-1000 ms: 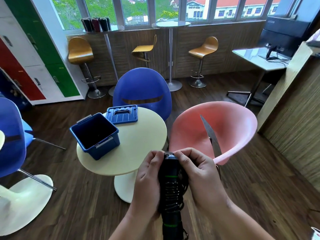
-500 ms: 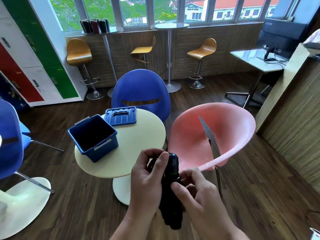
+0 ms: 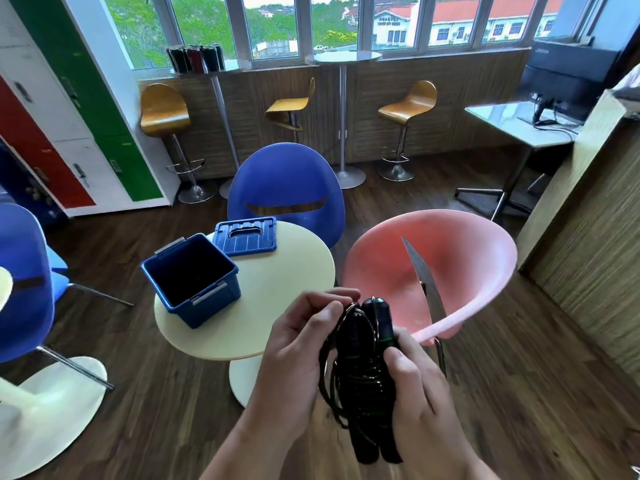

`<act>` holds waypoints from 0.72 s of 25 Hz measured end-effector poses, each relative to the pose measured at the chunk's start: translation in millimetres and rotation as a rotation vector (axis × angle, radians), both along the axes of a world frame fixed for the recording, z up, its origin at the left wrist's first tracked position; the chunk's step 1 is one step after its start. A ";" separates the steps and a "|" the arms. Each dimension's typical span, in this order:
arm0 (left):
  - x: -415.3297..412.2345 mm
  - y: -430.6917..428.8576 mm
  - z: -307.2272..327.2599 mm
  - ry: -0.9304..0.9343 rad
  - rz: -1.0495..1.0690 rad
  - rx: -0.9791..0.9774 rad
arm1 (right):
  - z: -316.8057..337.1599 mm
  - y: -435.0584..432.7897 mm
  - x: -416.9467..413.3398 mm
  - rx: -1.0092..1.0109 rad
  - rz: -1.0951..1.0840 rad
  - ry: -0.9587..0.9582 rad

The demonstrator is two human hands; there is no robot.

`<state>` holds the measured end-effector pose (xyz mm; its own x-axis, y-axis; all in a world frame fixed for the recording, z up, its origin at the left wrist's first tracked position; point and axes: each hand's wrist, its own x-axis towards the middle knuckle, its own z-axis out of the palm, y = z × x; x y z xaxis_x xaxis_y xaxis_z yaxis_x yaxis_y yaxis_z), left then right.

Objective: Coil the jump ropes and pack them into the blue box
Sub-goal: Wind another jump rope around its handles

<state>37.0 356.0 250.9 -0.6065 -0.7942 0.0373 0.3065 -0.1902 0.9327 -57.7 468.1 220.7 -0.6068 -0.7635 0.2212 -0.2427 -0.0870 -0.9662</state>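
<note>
Hands meet low in the centre of the frame around a black jump rope (image 3: pixel 363 375), held in the air in front of the round cream table (image 3: pixel 284 306) and not touching it. The left hand (image 3: pixel 298 351) curls its fingers round the loops of cord at the bundle's upper left. The right hand (image 3: pixel 422 396) grips the two handles from the right, thumb pressed on the front, with its other fingers hidden behind the bundle. Thin green bands show on the handles (how many turns of cord wrap them is hard to count, dark on dark). The handles' lower ends reach nearly to the bottom edge, where both forearms are cut off. Left of centre, the blue box (image 3: pixel 232 289) stands open on the table, its inside too dark to read. Its lid (image 3: pixel 245 236) lies flat just behind it. A pink chair (image 3: pixel 450 271) sits right of the table, its near edge partly covered by the rope's top.
</note>
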 end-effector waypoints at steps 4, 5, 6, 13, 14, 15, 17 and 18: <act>0.4 -0.6 5.8 0.034 -0.038 -0.124 | 3.1 -4.5 -5.9 0.043 0.030 0.007; -0.7 1.2 4.9 0.014 -0.005 -0.163 | 3.6 -5.0 -7.8 0.059 0.037 0.022; -2.2 3.2 3.4 -0.014 0.040 -0.194 | 3.7 -5.3 -8.9 0.075 0.036 0.049; -6.4 7.2 -0.2 -0.118 0.132 -0.368 | 4.0 -3.0 -4.5 0.054 -0.021 0.109; -6.5 7.3 0.7 -0.128 0.139 -0.402 | 4.3 -2.7 -5.1 0.043 -0.031 0.094; -6.8 8.1 1.5 -0.130 0.147 -0.421 | 5.4 -1.9 -5.6 0.033 -0.037 0.093; -7.0 9.9 2.1 -0.129 0.170 -0.438 | 9.6 -0.4 -5.3 0.025 -0.029 0.119; -6.9 9.8 1.6 -0.131 0.180 -0.454 | 10.9 -0.3 -4.9 0.027 -0.023 0.127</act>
